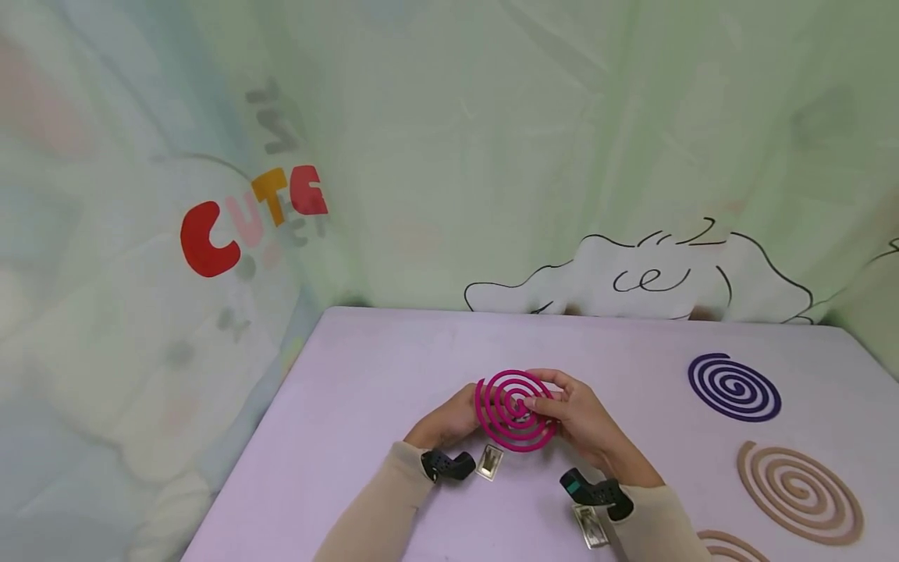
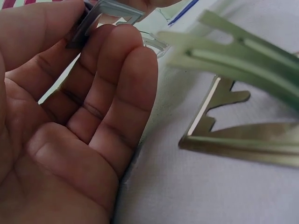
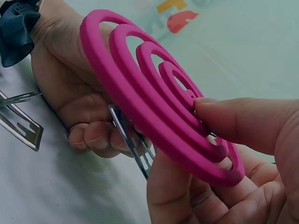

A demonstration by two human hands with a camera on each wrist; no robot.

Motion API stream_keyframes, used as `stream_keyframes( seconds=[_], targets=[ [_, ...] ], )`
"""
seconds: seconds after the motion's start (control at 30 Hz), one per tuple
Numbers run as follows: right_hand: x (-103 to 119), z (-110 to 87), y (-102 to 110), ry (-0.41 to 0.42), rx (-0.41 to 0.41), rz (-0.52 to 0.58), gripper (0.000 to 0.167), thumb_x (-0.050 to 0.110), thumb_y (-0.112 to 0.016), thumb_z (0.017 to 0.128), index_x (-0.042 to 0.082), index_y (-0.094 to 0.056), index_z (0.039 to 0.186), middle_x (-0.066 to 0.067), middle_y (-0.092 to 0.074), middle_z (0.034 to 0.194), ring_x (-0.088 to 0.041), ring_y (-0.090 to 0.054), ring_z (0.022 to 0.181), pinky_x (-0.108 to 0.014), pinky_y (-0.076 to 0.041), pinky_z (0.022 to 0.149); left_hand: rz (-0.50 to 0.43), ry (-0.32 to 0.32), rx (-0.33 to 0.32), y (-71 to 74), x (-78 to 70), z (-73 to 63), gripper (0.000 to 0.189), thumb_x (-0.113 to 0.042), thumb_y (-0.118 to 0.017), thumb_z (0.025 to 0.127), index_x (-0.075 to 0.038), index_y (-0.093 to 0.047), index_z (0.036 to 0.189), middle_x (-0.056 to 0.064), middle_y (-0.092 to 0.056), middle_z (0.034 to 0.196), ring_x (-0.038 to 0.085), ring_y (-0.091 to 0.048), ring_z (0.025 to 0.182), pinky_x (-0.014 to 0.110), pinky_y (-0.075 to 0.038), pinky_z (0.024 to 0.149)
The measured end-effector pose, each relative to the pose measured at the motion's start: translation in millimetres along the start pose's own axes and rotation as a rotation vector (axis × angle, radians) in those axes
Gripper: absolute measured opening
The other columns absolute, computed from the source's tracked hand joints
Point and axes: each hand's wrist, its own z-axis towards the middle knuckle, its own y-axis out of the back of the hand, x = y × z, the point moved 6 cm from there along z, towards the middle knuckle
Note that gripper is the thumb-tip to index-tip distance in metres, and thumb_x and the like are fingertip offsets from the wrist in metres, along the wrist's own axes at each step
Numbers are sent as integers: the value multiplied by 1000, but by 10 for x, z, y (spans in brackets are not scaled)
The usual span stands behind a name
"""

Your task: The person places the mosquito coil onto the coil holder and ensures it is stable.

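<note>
A pink mosquito coil [image 1: 520, 404] is held up over the table, its face tilted toward the head camera. My right hand [image 1: 586, 417] pinches it, thumb on the coil near its centre and fingers behind. Behind the coil, my left hand [image 1: 449, 420] holds a small metal coil stand [image 2: 105, 9] between thumb and fingertips. In the right wrist view that stand [image 3: 127, 135] reaches up against the back of the coil [image 3: 131, 103]. The coil hides part of my left fingers in the head view. Another metal stand [image 1: 489, 461] lies on the table close to my left wrist.
A further metal stand [image 1: 590, 527] lies beneath my right wrist. On the right of the pale table [image 1: 393, 351] are a purple coil [image 1: 734, 387], a tan coil [image 1: 801, 493] and a second tan coil [image 1: 733, 542], cut off by the frame. Printed fabric walls [image 1: 449, 156] surround the table.
</note>
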Motion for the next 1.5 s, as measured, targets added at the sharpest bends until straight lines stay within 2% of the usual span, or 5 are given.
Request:
stream_keyframes(
  seconds=[0.3,0.6,0.8,1.0,1.5],
  targets=[
    [2,4,6,-4,-15,13,56,10,-69,100,-2,-43,149,-5,-78,101,-16,-76,85,-30,-63,78,-17,4,-18,-4,-2,-1,24,-7,-64,101,13,-69,113,-7,-61,77,7,-48,76,22,-45,73],
    [43,-2,11,0,-29,9,57,11,-70,100,-1,-44,149,-2,-77,98,-15,-75,85,-30,-63,78,-51,-8,-13,-4,-2,33,24,-4,-61,101,19,-63,97,-6,-51,67,10,-41,67,23,-38,65],
    [32,-11,22,-2,-39,9,56,11,-70,100,0,-44,149,-3,-77,100,-16,-75,87,-31,-63,79,-66,-5,8,-12,-6,50,23,-1,-60,100,22,-62,103,-7,-54,70,9,-44,70,23,-41,68],
    [45,-9,1,8,-24,23,57,11,-69,101,-1,-43,150,-4,-77,102,-15,-76,88,-32,-63,81,-64,9,-24,-8,10,47,28,-9,-63,102,19,-65,106,-7,-61,75,8,-46,74,22,-43,71],
    [80,-21,-1,19,-27,6,57,6,-70,99,-4,-43,147,-8,-76,106,-17,-76,88,-33,-63,80,-77,1,-36,-5,-5,61,24,-8,-65,101,16,-67,105,-4,-62,79,10,-47,74,23,-44,69]
  ],
)
